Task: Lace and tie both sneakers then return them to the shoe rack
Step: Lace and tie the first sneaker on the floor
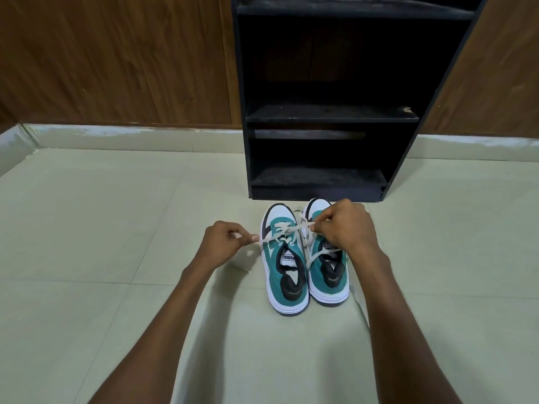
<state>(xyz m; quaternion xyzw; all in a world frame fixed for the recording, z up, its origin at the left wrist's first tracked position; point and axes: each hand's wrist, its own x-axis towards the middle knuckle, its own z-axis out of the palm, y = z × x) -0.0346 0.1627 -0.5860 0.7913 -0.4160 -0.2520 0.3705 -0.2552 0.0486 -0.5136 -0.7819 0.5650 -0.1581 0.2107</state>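
Two teal, white and black sneakers stand side by side on the floor, toes toward the rack. The left sneaker has a white lace crossing over its upper eyelets. My left hand pinches one end of that lace, pulled out to the left of the shoe. My right hand pinches the other end and covers the front of the right sneaker. A loose lace lies across the right sneaker's opening.
A black shoe rack with several bare shelves stands just beyond the sneakers against a wooden wall. Pale tiled floor spreads to the left and right. Another lace end trails on the floor right of the shoes.
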